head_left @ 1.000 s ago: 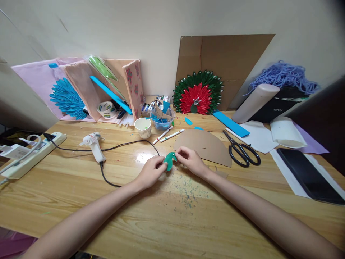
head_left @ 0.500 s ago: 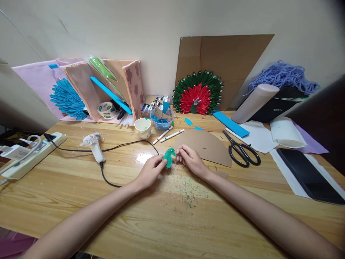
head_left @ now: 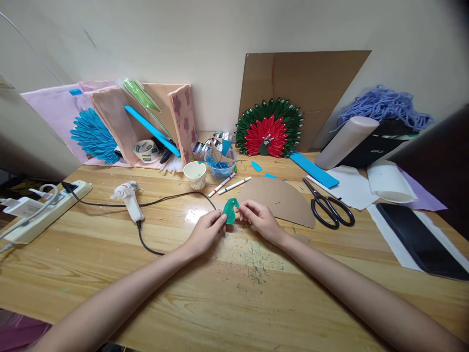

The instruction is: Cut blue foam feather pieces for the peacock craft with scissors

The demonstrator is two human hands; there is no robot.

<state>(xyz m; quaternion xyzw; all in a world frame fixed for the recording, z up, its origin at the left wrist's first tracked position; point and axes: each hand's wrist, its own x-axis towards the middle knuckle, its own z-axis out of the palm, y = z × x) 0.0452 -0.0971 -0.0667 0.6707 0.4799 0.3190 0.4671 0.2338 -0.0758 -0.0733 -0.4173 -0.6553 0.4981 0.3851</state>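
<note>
A small green bird-shaped cutout (head_left: 229,212) with a pale dot for an eye is held upright above the table. My left hand (head_left: 207,232) pinches its lower left edge between thumb and fingers. At the other side, my right hand (head_left: 262,220) has thumb and fingertips closed at the beak tip. Just behind my right hand lies a brown cardboard half circle (head_left: 278,195), partly covered by the hand. Black-handled scissors (head_left: 328,205) rest at its right end. Two white markers (head_left: 234,186) lie behind the cutout.
A white glue gun (head_left: 130,200) stands on the left, its cord trailing toward my left arm; a power strip (head_left: 47,210) is farther left. Behind are a paper cup (head_left: 195,176), a plastic tub (head_left: 222,166) and a green-red feathered fan (head_left: 269,129). A phone (head_left: 421,239) lies right.
My right fingertips have come up to the bird's beak and closed there. The cutout has shifted slightly upward in my left hand. The camera view has tilted a little.
</note>
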